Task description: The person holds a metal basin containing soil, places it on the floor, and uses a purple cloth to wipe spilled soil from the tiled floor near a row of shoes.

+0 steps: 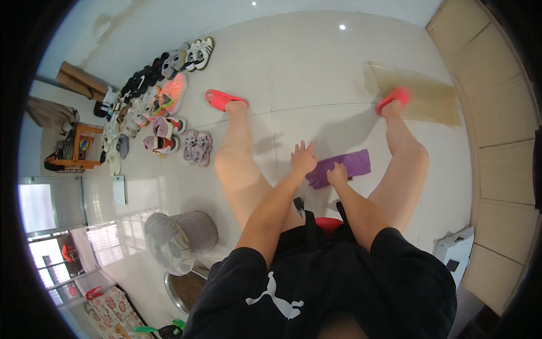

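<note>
A folded purple cloth [357, 163] lies on the tiled floor between my legs. My right hand [338, 175] is over its near middle, fingers curled together and seemingly gripping the fabric; the fingertips are partly hidden. My left hand [304, 158] is at the cloth's left end with fingers spread apart, holding nothing. Something small and dark shows at the cloth's near edge beside the right hand, too little of it to name.
Rows of shoes [149, 104] stand at the far left. A grey bin [197, 231] and a metal basin [175, 291] are near my left side. A translucent brown sheet [432, 99] lies under my right slipper [389, 101]. Stacked cardboard boxes [502, 164] line the right.
</note>
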Demonstrator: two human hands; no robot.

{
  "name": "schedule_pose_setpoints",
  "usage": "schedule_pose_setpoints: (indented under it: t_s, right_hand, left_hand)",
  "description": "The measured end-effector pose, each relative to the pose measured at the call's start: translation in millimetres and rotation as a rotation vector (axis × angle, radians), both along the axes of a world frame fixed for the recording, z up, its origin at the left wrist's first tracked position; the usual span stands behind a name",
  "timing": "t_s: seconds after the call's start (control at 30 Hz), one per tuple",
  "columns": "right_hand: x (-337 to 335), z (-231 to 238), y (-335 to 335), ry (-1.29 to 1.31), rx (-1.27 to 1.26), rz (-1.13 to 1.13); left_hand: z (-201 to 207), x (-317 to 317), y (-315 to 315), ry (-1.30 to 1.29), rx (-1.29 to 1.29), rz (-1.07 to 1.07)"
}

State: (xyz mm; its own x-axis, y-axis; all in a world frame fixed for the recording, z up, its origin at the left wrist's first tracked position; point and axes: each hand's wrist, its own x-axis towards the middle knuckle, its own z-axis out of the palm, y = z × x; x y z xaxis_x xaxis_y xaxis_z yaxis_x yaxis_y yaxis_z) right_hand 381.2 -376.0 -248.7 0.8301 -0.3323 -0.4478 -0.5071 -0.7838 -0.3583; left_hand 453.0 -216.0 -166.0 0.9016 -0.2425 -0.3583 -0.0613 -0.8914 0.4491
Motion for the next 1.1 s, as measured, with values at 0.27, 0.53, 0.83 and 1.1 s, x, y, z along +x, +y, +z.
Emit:
schedule_pose_setpoints:
  t_s: [0.27,0.53,0.83,1.1]
  right_hand:
    - [-16,-15,-12,0.167,0.016,-0.051]
    - [12,-52,-37,0.073,-0.212,-0.007]
    - [27,-62,-72,0.231,-0.227,0.034]
    - [60,-72,-101,0.338,-0.217,-0.078]
  left_hand:
    - [-61,-51,-13,0.314,0.072,-0.126]
    - [-116,-60,-20,0.315,-0.002,-0.278]
    - [-121,-48,-44,0.427,-0.093,-0.310]
    - [-144,-18,-50,0.089,-0.086,-0.588]
